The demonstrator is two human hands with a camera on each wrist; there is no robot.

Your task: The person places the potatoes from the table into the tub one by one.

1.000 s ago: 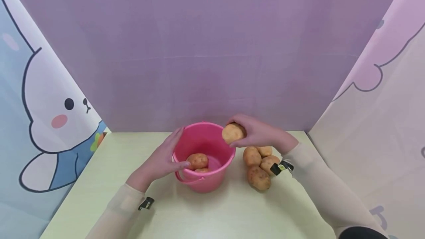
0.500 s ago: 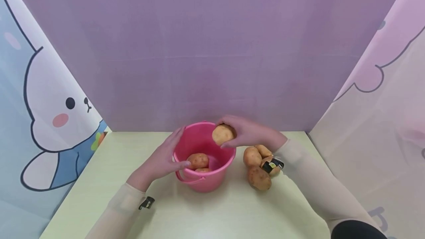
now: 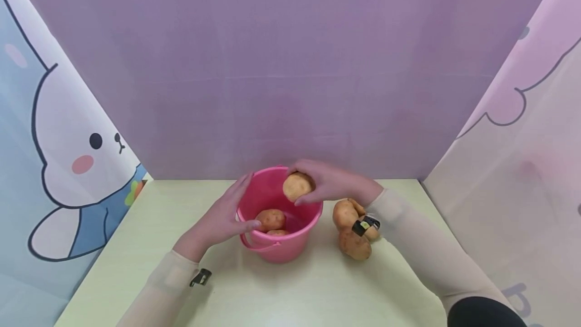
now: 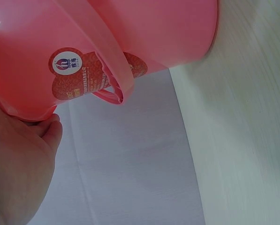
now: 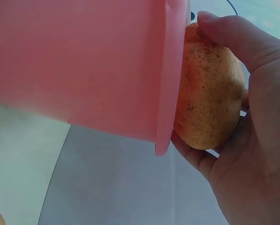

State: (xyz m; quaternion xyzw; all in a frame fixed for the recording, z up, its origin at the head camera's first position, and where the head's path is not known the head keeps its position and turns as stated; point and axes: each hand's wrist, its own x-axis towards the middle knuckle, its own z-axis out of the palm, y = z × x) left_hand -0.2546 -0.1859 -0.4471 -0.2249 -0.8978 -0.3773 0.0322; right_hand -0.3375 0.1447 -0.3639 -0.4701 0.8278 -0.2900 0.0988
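Note:
A pink bucket [image 3: 290, 246] stands upright on the table, its handle hanging down at the front. In the head view two potatoes [image 3: 271, 220] show inside it; the lower one is mostly hidden. My left hand [image 3: 222, 218] holds the bucket's left rim, thumb lying over the near edge. In the left wrist view the fingertips [image 4: 53, 131] meet the rim. My right hand [image 3: 327, 183] grips a pale potato [image 3: 297, 187] above the bucket's opening, towards its far right side. The right wrist view shows this potato's speckled skin just beyond the rim, with fingers and thumb around it.
Several more potatoes [image 3: 355, 243] lie in a cluster on the table right of the bucket, partly hidden by the right wrist's camera. A pale table [image 3: 254, 302] carries everything. A purple cloth backdrop [image 3: 290, 74] rises behind; printed cloths flank both sides.
My right hand has moved left with the potato, from beside the bucket's right rim to over its opening. My left hand and the bucket have stayed in place.

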